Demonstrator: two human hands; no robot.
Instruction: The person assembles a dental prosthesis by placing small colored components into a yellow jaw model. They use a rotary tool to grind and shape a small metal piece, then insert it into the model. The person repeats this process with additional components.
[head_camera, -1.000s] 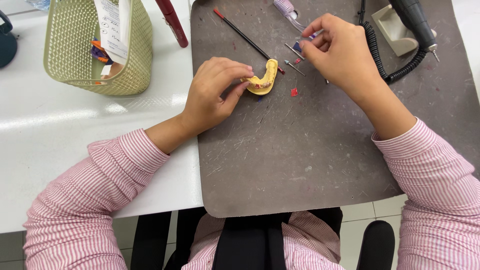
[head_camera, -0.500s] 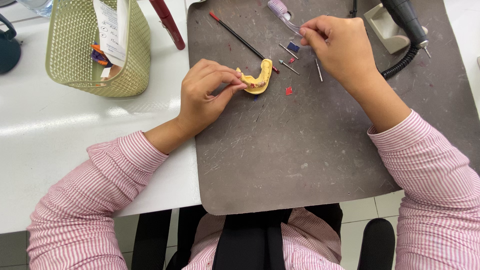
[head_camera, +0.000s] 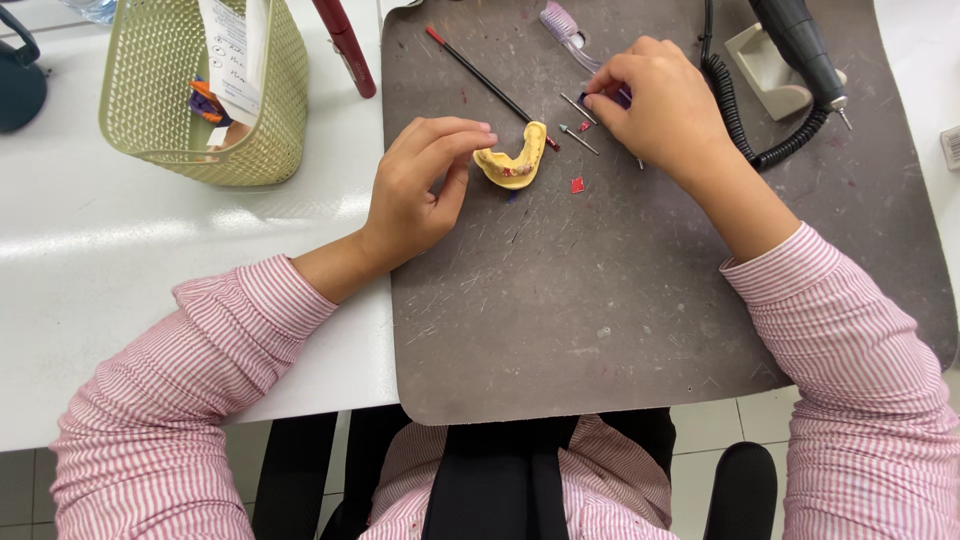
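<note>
Right now you are working over a dark grey mat (head_camera: 600, 320) that lies on a white desk (head_camera: 150, 260); the mat is scratched and dusted with pale flecks, and its near edge hangs just past the desk's front edge, above your lap and the tiled floor. Your left hand (head_camera: 420, 190) rests on the mat's left side, its grip narrow but holding nothing, fingertips just beside the yellow dental cast (head_camera: 515, 160), which lies flat near the mat's upper middle. Your right hand (head_camera: 660, 110) sits further up and to the right, its grip pinched on a small dark piece among the thin metal burs (head_camera: 580, 138); what exactly it pinches is too small to tell. A tiny red chip (head_camera: 577, 185) lies between the cast and your right wrist. A black-handled tool with a red tip (head_camera: 480, 78) runs slantwise to the cast's upper end.

Along the far right edge a handpiece (head_camera: 800, 45) rests in its pale stand (head_camera: 760, 65), with a coiled black cord (head_camera: 740, 120) curling close by your right hand. On the bare desk to the left stands a green woven basket (head_camera: 200, 100) holding papers, a dark red pen (head_camera: 345, 45) beside it. The lower half of the mat is open, and so is the white desk beneath your left forearm.
</note>
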